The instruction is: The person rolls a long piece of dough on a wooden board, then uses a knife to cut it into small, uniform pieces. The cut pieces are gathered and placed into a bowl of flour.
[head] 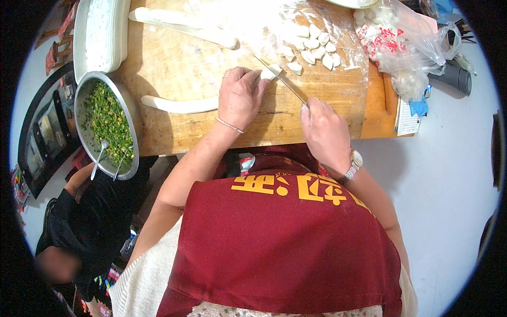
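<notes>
My left hand [241,93] grips a rope of white dough [180,104] that lies across the wooden board [174,130]. The dough's near-right end pokes out past my fingers, under the blade of a knife [291,88]. The knife's handle is in my right hand [326,132], which is closed around it at the board's front edge. Beyond the blade, several cut dough pieces [312,44] lie in a loose cluster, with a single piece [294,68] closest to the knife. Two more dough ropes [186,24] rest farther back on the left.
A metal bowl [135,152] of chopped green filling with two spoons stands at the left corner, beside stacked white trays [101,35]. Plastic bags [408,43] and a dark cylinder [455,78] lie at the right. A person in black [99,214] sits at the lower left. Flour dusts the board.
</notes>
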Motion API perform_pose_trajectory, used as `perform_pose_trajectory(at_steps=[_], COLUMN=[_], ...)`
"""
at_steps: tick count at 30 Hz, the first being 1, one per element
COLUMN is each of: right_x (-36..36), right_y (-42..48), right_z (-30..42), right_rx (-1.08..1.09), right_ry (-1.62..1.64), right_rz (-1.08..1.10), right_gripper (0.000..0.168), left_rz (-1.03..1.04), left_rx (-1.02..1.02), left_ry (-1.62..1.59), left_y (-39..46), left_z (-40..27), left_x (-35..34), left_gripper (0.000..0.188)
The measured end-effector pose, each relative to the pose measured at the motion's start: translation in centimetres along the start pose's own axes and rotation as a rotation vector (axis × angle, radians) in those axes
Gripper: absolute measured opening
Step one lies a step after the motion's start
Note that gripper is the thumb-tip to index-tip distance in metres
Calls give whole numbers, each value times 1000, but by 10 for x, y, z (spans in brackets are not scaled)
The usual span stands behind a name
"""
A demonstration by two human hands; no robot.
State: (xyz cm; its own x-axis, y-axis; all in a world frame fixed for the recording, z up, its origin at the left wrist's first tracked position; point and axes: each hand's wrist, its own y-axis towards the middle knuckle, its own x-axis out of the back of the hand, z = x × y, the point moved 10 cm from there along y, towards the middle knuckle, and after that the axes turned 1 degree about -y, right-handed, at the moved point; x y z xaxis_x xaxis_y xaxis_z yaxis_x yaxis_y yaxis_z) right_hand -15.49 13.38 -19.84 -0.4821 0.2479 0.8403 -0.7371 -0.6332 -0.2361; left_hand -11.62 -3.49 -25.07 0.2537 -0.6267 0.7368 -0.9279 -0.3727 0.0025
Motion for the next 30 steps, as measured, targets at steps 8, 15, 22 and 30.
perform_pose_trajectory(at_steps=[8, 15, 22, 30], right_x=[-20, 1, -24, -29], right_y=[16, -13, -16, -7], right_z=[-12, 7, 4, -15], right_rx=[-45, 31, -36, -93], right_ry=[-65, 42, -51, 46], right_rz=[17, -68, 106, 82], right_gripper=[18, 16, 18, 20], left_rz=[-25, -140, -97, -13], left_rx=[-39, -247, -270, -267], left_ry=[60, 60, 96, 198], left_y=[-7, -34, -36, -44], left_z=[-7, -16, -16, -11], left_x=[-3, -2, -8, -5], left_gripper=[23, 32, 33, 39])
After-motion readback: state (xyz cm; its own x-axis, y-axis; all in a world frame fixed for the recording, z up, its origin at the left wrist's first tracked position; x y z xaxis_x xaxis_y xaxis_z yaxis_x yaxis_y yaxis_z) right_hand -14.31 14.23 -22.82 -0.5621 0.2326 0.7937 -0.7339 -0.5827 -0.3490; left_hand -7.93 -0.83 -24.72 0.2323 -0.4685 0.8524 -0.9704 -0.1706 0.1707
